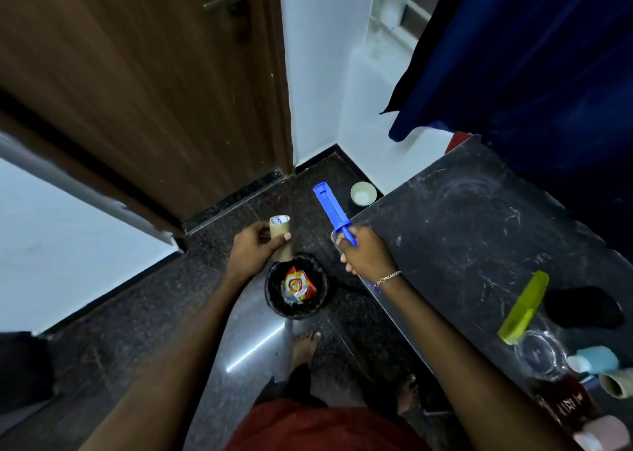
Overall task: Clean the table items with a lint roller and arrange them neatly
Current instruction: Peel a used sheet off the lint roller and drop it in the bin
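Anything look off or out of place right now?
Yes: the lint roller is apart. The left hand holds a bare cardboard core over the black bin, while the right hand grips the empty blue roller handle. A cup sits on the floor.

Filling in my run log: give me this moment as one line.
left hand: holds cardboard core above bin | right hand: holds bare blue roller handle | table: items at the near end
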`<state>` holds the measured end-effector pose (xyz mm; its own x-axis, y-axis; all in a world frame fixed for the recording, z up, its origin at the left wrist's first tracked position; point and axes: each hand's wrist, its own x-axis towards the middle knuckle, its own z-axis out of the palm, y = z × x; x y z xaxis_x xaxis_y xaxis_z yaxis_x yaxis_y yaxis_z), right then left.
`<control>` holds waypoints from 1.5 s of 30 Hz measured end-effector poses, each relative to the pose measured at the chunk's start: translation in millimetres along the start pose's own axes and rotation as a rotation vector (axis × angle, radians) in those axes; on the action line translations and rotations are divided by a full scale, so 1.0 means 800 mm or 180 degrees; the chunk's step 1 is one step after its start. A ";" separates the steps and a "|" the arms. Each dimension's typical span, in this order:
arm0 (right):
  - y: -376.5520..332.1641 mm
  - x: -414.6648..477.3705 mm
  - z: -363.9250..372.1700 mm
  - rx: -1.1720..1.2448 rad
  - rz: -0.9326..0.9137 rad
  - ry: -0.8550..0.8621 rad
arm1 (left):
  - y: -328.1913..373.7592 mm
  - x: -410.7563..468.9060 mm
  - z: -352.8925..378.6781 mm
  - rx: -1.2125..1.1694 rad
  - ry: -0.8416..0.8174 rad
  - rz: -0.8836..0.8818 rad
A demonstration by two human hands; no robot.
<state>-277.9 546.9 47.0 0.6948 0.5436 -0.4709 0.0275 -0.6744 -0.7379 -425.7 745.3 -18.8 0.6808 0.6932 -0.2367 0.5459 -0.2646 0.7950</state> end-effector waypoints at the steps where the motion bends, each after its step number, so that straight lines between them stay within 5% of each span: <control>1: 0.001 0.002 0.012 -0.0055 0.0033 -0.0055 | -0.010 -0.002 0.002 0.0010 -0.0014 -0.0041; 24: 0.155 0.140 0.215 -0.0444 0.0801 -0.0374 | -0.277 0.058 0.132 -0.0040 -0.0464 -0.0963; 45: 0.345 0.261 0.339 -0.0571 0.1235 -0.0268 | -0.454 0.157 0.297 0.0774 -0.1009 -0.1174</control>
<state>-320.3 610.2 -386.2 0.6174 0.2665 -0.7401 -0.0946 -0.9089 -0.4062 -422.5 769.6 -470.0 0.5160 0.5432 -0.6623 0.8481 -0.2154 0.4841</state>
